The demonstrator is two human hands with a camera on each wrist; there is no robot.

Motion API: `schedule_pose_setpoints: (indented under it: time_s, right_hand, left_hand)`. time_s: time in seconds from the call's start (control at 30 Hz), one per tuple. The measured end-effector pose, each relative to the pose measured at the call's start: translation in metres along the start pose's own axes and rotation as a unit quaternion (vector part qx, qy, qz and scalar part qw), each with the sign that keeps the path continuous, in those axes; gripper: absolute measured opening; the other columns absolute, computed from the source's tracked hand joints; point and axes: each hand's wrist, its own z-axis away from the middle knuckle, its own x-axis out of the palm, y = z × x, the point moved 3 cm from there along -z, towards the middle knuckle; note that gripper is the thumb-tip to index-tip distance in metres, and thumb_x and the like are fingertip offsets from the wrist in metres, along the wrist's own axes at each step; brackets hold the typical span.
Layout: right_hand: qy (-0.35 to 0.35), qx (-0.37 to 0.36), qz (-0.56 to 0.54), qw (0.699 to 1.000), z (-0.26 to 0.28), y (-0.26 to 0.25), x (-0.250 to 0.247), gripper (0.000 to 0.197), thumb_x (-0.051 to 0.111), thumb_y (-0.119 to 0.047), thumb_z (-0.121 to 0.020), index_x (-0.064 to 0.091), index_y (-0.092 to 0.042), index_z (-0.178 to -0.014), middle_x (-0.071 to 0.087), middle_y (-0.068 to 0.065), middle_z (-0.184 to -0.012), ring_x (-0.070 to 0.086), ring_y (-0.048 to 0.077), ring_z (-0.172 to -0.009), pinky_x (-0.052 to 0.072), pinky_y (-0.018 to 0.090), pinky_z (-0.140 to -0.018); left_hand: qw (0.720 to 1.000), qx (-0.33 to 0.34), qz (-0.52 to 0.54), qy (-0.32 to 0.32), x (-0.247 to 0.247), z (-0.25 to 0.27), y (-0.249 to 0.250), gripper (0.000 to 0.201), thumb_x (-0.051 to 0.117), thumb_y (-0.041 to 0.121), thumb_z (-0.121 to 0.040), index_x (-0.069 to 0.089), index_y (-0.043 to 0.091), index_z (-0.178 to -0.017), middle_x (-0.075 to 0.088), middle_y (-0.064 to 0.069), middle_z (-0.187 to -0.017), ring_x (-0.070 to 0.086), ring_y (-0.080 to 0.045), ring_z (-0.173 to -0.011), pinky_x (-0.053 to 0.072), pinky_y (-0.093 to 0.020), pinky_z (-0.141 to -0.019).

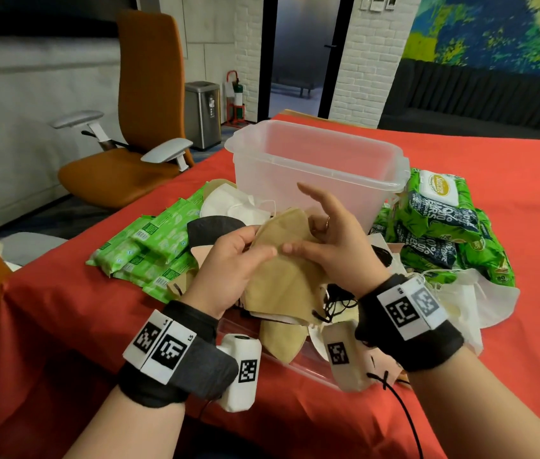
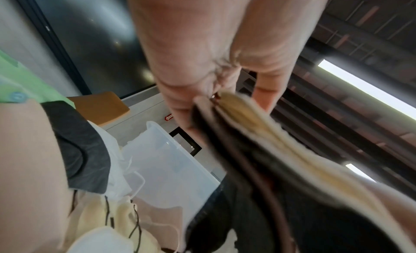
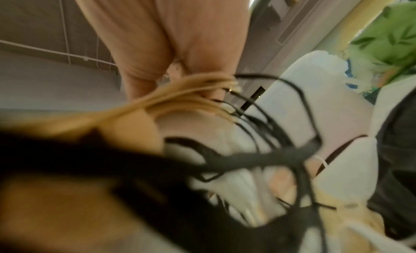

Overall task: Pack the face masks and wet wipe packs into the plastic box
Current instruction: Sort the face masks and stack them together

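Both hands held a stack of tan face masks [image 1: 281, 260] above the counter [image 1: 510, 326]: the left hand [image 1: 228, 263] gripped its edge, the right hand [image 1: 331, 240] pinched it, other fingers spread. Behind stood the plastic box [image 1: 318, 167], wet wipe packs [image 1: 440, 226] just beside it.

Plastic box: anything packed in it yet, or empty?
Apparently empty. The clear plastic box stands upright with no lid on, and the head view shows nothing through its walls. Both hands hold the tan masks in front of it.
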Motion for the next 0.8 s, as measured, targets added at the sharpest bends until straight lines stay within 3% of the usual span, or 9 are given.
schedule_pose_setpoints:
  time_s: [0.03,0.1,0.17,0.23,0.37,0.5,0.53,0.63,0.8]
  right_hand:
    - [0.024,0.003,0.016,1.000,0.001,0.001,0.001,0.080,0.081,-0.026,-0.068,0.038,-0.034,-0.135,0.049,0.004,-0.072,0.046,0.016,-0.062,0.044,0.032,-0.064]
    - [0.038,0.022,0.097,0.994,0.002,0.003,0.003,0.067,0.076,-0.032,-0.073,0.045,-0.019,-0.130,0.050,-0.003,-0.086,0.050,0.011,-0.079,0.044,0.025,-0.074]
    - [-0.018,0.061,0.135,0.989,0.004,0.005,0.007,0.048,0.067,-0.040,-0.079,0.058,-0.006,-0.113,0.056,0.008,-0.100,0.057,0.022,-0.093,0.049,0.038,-0.084]
    - [-0.044,0.089,0.045,0.994,0.007,0.006,0.009,0.035,0.061,-0.033,-0.085,0.062,-0.001,-0.100,0.065,0.017,-0.100,0.064,0.030,-0.091,0.052,0.048,-0.082]
    - [0.120,0.089,-0.129,0.980,0.003,0.007,-0.002,0.010,0.052,-0.022,-0.093,0.061,-0.018,-0.090,0.069,0.003,-0.089,0.067,0.014,-0.078,0.056,0.033,-0.071]
    - [0.131,0.086,-0.140,0.978,0.002,0.014,0.005,0.010,0.047,-0.021,-0.095,0.055,-0.017,-0.098,0.064,0.007,-0.101,0.063,0.010,-0.084,0.055,0.025,-0.075]
    - [0.101,0.083,-0.133,0.983,0.003,0.014,0.009,0.009,0.047,-0.019,-0.095,0.054,-0.018,-0.101,0.063,0.008,-0.105,0.063,0.011,-0.088,0.055,0.025,-0.076]
    - [-0.005,0.083,-0.164,0.983,0.007,0.012,0.015,0.030,0.056,-0.005,-0.089,0.045,-0.016,-0.115,0.060,0.005,-0.110,0.062,0.013,-0.095,0.056,0.026,-0.079]
    - [-0.038,0.106,-0.119,0.987,0.007,0.010,-0.003,0.036,0.068,0.000,-0.077,0.053,-0.012,-0.108,0.067,0.010,-0.097,0.068,0.013,-0.072,0.058,0.027,-0.063]
  left_hand:
    - [1.000,0.003,-0.012,-0.004,0.001,0.000,-0.002,0.035,0.043,-0.010,-0.089,0.062,0.019,-0.095,0.072,0.004,-0.078,0.067,-0.006,-0.072,0.054,-0.020,-0.066]
    - [1.000,0.013,-0.017,-0.008,0.002,0.000,-0.003,0.048,0.036,-0.018,-0.087,0.057,0.022,-0.102,0.070,0.004,-0.088,0.066,-0.004,-0.078,0.054,-0.019,-0.070]
    - [0.999,0.028,-0.016,-0.009,0.006,0.001,-0.003,0.054,0.035,-0.020,-0.086,0.052,0.025,-0.110,0.065,0.001,-0.103,0.063,-0.006,-0.090,0.053,-0.022,-0.079]
    - [0.999,0.046,0.002,0.027,0.006,-0.001,-0.004,0.053,0.038,-0.017,-0.088,0.048,0.028,-0.114,0.060,0.001,-0.107,0.060,-0.008,-0.093,0.051,-0.024,-0.083]
    - [0.977,0.031,0.086,0.192,0.001,-0.003,-0.017,0.025,0.038,0.014,-0.099,0.045,0.020,-0.122,0.060,0.000,-0.102,0.058,-0.010,-0.090,0.048,-0.021,-0.075]
    - [0.979,-0.026,0.118,0.164,0.013,-0.003,-0.029,0.062,0.044,0.062,-0.086,0.037,0.026,-0.136,0.051,-0.003,-0.136,0.051,-0.016,-0.123,0.039,-0.040,-0.106]
    - [0.981,-0.031,0.108,0.160,0.017,-0.004,-0.029,0.063,0.046,0.061,-0.085,0.037,0.026,-0.137,0.050,-0.003,-0.138,0.049,-0.015,-0.124,0.037,-0.040,-0.108]
    - [0.972,-0.029,0.121,0.198,0.017,-0.008,-0.029,0.035,0.044,0.017,-0.098,0.040,0.017,-0.132,0.055,-0.014,-0.129,0.057,-0.020,-0.109,0.047,-0.033,-0.092]
    - [0.978,0.016,0.127,0.162,0.003,-0.005,-0.024,0.057,0.056,-0.012,-0.082,0.044,0.031,-0.118,0.063,-0.017,-0.104,0.065,-0.024,-0.090,0.054,-0.045,-0.083]
